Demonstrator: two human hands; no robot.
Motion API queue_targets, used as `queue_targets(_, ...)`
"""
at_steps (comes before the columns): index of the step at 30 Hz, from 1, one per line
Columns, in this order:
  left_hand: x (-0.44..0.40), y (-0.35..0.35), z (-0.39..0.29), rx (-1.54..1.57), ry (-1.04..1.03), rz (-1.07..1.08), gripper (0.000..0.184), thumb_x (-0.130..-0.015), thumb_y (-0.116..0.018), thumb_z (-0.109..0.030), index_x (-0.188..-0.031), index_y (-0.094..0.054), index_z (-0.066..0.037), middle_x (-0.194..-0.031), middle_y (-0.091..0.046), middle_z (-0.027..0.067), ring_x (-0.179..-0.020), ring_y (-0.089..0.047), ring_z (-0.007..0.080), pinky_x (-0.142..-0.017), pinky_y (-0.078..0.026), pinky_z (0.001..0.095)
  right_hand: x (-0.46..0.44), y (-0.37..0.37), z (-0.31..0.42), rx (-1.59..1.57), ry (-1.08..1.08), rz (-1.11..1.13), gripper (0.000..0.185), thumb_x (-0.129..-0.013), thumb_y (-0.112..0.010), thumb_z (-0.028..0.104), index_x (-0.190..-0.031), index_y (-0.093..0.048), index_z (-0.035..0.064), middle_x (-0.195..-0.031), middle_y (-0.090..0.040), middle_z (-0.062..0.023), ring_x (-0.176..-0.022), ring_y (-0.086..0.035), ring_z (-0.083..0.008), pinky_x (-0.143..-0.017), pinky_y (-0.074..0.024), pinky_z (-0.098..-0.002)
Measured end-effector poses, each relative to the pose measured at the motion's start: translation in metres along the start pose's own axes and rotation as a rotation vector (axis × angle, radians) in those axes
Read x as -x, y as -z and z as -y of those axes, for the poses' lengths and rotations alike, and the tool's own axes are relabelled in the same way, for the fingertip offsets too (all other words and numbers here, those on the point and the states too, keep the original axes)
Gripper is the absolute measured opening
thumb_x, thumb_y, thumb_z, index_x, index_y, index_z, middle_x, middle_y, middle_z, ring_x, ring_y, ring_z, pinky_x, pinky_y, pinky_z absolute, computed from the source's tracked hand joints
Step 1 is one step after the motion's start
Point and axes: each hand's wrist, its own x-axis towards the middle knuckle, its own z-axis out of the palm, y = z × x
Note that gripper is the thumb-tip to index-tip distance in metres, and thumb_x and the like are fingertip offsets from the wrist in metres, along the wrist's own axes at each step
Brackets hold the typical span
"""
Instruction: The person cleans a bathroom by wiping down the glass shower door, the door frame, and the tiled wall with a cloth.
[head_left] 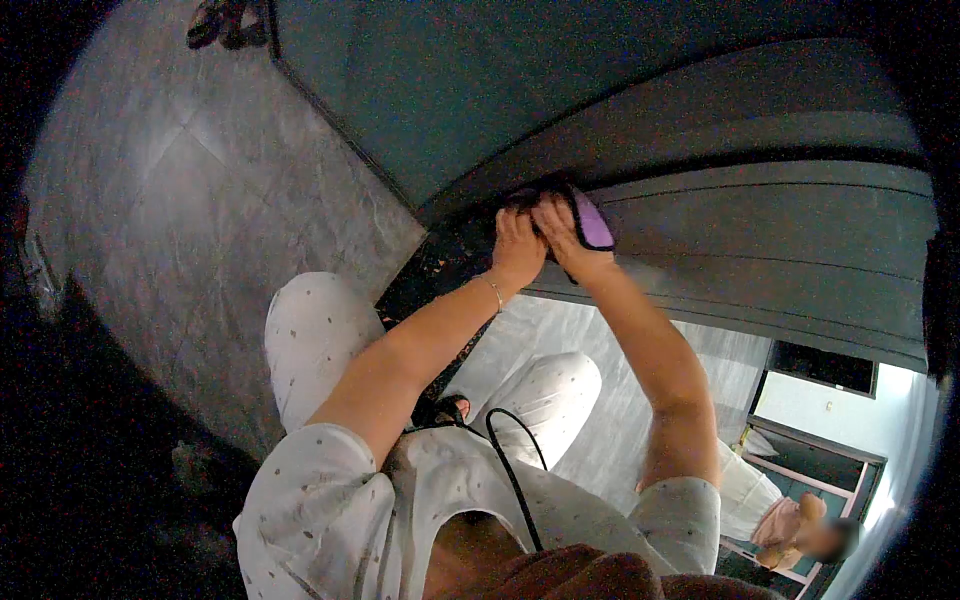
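Observation:
A purple cloth with a black edge (594, 222) is bunched against the dark grey door frame. My right hand (566, 232) is closed on it, with the purple side showing beyond the fingers. Close beside it, my left hand (518, 245) has its fingers bent over a dark part that looks like the same cloth; the fingertips are partly lost in shadow. Both arms reach forward from my crouched body. A dark speckled threshold strip (440, 262) runs under and beside my hands.
A teal-grey door panel (400, 90) stands ahead, beside the grey panelled frame (760, 230). Grey tiled floor (180, 200) stretches left, with dark shoes (228, 24) at its far end. Another person (780, 525) is at lower right near a pink-edged rack (855, 490).

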Motion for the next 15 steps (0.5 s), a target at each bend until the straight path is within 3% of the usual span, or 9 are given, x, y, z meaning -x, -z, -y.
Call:
queue_targets(2,0.004,0.001,0.008,-0.014,0.06,0.038,0.06,-0.083,-0.056,-0.02,-0.131,-0.032,0.006,-0.127,-0.036,0.0247,-0.123,-0.029,0.0435,-0.106,-0.021,0.0563,0.002,-0.022,-0.01,0.532,0.28,0.05,0.049,-0.082,-0.049,0.025,-0.129,-0.049,0.0114,-0.135,-0.043,-0.0101,-0.127,-0.04,-0.0245,-0.105,-0.0283,-0.0475)
queue_targets(3,0.007,-0.005,0.015,-0.011,0.06,0.034,0.06,-0.083,-0.056,-0.02,-0.131,-0.032,0.006,-0.127,-0.036,0.0247,-0.123,-0.029,0.0435,-0.106,-0.021,0.0563,0.002,-0.019,-0.007,0.537,0.283,0.05,0.049,-0.082,-0.049,0.025,-0.129,-0.049,0.0114,-0.135,-0.043,-0.0101,-0.127,-0.04,-0.0245,-0.105,-0.0283,-0.0475)
queue_targets(4,0.011,-0.01,0.022,0.056,0.117,0.063,0.06,-0.083,-0.056,-0.019,-0.131,-0.031,0.007,-0.127,-0.036,0.0249,-0.123,-0.029,0.044,-0.106,-0.021,0.0557,0.002,-0.016,-0.004,0.903,0.425,-0.019,0.051,-0.083,-0.049,0.025,-0.131,-0.047,0.0114,-0.137,-0.041,-0.01,-0.129,-0.037,-0.0238,-0.106,-0.0268,-0.0472)
queue_targets(7,0.009,0.012,0.013,0.195,0.2,0.111,0.059,-0.082,-0.058,-0.017,-0.129,-0.031,0.007,-0.125,-0.036,0.0257,-0.123,-0.028,0.0448,-0.109,-0.017,0.0529,-0.003,-0.002,0.012,1.005,0.471,0.096,0.053,-0.083,-0.05,0.025,-0.134,-0.045,0.0118,-0.14,-0.038,-0.0058,-0.132,-0.035,-0.0208,-0.108,-0.0261,-0.0413)
queue_targets(8,0.007,0.031,0.004,0.254,0.194,0.087,0.058,-0.081,-0.058,-0.017,-0.128,-0.032,0.007,-0.125,-0.036,0.0261,-0.123,-0.028,0.0451,-0.108,-0.017,0.0531,-0.012,0.013,0.017,0.251,0.039,0.269,0.053,-0.082,-0.051,0.024,-0.133,-0.046,0.012,-0.14,-0.039,-0.0043,-0.132,-0.034,-0.0198,-0.108,-0.026,-0.0398)
queue_targets(10,0.001,0.03,-0.006,0.348,0.137,-0.055,0.057,-0.08,-0.059,-0.016,-0.125,-0.033,0.007,-0.124,-0.037,0.0259,-0.121,-0.029,0.0462,-0.106,-0.018,0.0553,0.001,0.024,0.005,0.479,0.278,0.121,0.051,-0.08,-0.053,0.02,-0.13,-0.048,0.0127,-0.137,-0.043,-0.0022,-0.131,-0.036,-0.0192,-0.107,-0.0271,-0.039)
queue_targets(13,-0.016,0.052,-0.033,0.448,0.126,-0.079,0.056,-0.079,-0.058,-0.015,-0.124,-0.034,0.007,-0.124,-0.037,0.027,-0.12,-0.03,0.0468,-0.104,-0.019,0.0558,-0.016,0.084,0.015,0.611,0.239,0.182,0.046,-0.078,-0.056,0.021,-0.124,-0.055,0.014,-0.137,-0.044,-0.0046,-0.127,-0.042,-0.02,-0.105,-0.0337,-0.0423)
queue_targets(14,-0.019,0.064,-0.042,0.402,0.088,-0.074,0.054,-0.079,-0.057,-0.014,-0.123,-0.035,0.007,-0.123,-0.037,0.0285,-0.117,-0.031,0.0463,-0.103,-0.021,0.055,-0.011,0.09,0.008,0.614,0.282,-0.038,0.043,-0.079,-0.056,0.023,-0.121,-0.057,0.0145,-0.136,-0.045,-0.0024,-0.127,-0.041,-0.0202,-0.105,-0.033,-0.0438)
queue_targets(15,-0.025,0.075,-0.051,0.404,0.088,-0.075,0.054,-0.079,-0.057,-0.014,-0.123,-0.035,0.007,-0.123,-0.037,0.0285,-0.117,-0.031,0.0463,-0.103,-0.021,0.055,-0.011,0.103,0.007,0.616,0.283,-0.037,0.043,-0.079,-0.056,0.023,-0.121,-0.057,0.0145,-0.136,-0.045,-0.0024,-0.127,-0.041,-0.0202,-0.105,-0.033,-0.0438)
